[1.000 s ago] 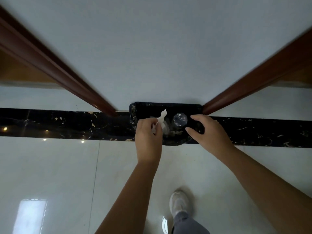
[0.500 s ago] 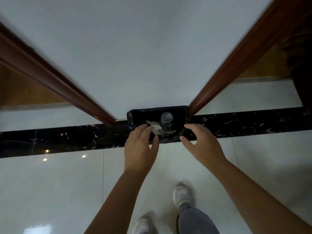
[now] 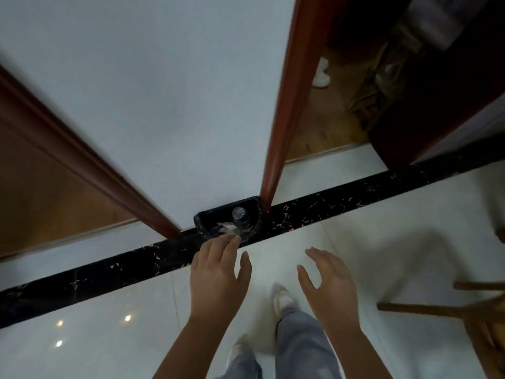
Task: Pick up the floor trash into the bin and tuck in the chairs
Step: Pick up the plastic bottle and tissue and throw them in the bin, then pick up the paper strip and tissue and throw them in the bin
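Both hands empty, fingers spread: left hand (image 3: 218,272) has its fingertips at the near rim of the bin (image 3: 200,218); right hand (image 3: 326,280) hovers apart from it, to the right and nearer. White wall (image 3: 177,91) fills the far centre, flanked by two brown door frames (left (image 3: 82,165), right (image 3: 287,105)). Pale tiled floor (image 3: 95,337) crossed by a black marble strip (image 3: 109,272). Chair (image 3: 464,310) at near right, partly out of view. Bin, black-lined, stands against the wall between the frames. Inside it: a clear bottle (image 3: 240,216), cap up, and crumpled paper (image 3: 226,228) just left of it.
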